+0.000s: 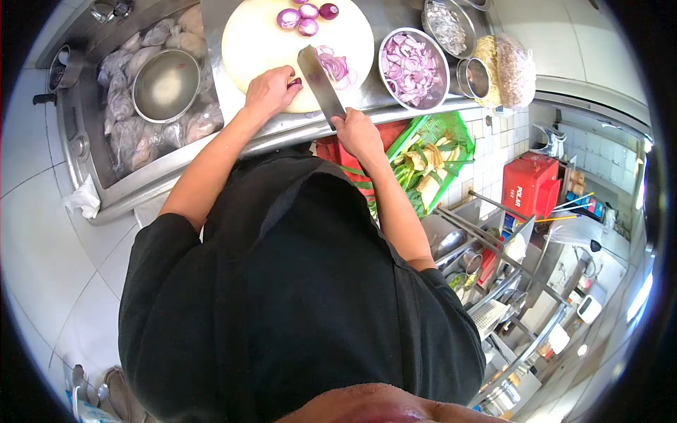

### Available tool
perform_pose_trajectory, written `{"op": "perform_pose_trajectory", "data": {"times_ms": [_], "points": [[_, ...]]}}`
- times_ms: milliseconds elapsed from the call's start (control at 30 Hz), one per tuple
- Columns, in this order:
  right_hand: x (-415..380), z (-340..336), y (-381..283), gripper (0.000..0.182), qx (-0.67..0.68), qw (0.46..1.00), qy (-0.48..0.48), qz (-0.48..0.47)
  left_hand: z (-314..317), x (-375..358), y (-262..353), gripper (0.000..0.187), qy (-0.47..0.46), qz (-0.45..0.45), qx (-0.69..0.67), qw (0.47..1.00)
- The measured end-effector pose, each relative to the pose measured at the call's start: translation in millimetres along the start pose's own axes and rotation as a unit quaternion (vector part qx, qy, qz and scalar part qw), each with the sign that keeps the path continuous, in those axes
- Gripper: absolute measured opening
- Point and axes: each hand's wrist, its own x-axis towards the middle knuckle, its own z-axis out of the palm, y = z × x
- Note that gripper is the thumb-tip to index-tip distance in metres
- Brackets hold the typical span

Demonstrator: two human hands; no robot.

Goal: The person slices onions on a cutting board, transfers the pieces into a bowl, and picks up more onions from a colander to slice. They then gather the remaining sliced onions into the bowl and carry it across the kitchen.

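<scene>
My right hand (357, 132) is wrapped round the handle of a cleaver (321, 84), whose wide blade lies over the round cutting board (247, 42). At the board's lower left, my left hand (270, 92) has its fingers closed on a small purple onion piece (295, 82), mostly covered by the fingertips. Sliced onion (334, 67) lies in a loose pile just right of the blade. Several peeled purple onions (307, 27) sit near the board's far edge. A metal bowl (443, 77) of sliced onion stands right of the board.
At left, a sink (92, 134) holds bagged food and a metal bowl (166, 86). Further right are another bowl (468, 44), a small metal pot (474, 77) and filled plastic bags (515, 70). A green basket (458, 151) of vegetable scraps stands below the counter edge.
</scene>
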Motion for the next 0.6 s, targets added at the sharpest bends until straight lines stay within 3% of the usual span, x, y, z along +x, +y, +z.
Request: {"op": "perform_pose_trajectory", "data": {"times_ms": [67,167,267,367,467,600], "points": [[-2.0,-0.2,0.1,0.038,-0.001,1.000,0.006,-0.006,-3.6,-1.3,16.5,0.030,-0.051,-0.108,-0.076,0.990],[-9.1,-2.7,-14.9,0.036,0.004,1.000,0.005,0.002,-2.6,-13.2,11.5,0.025,0.030,-0.011,-0.105,0.994],[-9.2,8.0,-16.0,0.034,-0.005,1.000,0.003,-0.002,7.2,-7.1,-15.6,0.019,0.093,0.217,-0.091,0.967],[-16.0,-1.5,-19.4,0.033,-0.011,1.000,0.004,-0.003,12.9,4.5,-29.0,0.016,0.049,0.258,-0.095,0.960],[-31.4,-18.7,-26.3,0.032,-0.021,1.000,0.012,-0.007,11.2,9.4,-25.6,0.014,0.078,0.292,-0.102,0.948],[-17.0,10.0,-15.7,0.030,-0.045,0.999,0.015,-0.019,7.5,9.0,-20.7,0.015,0.039,0.267,-0.054,0.961]]}}
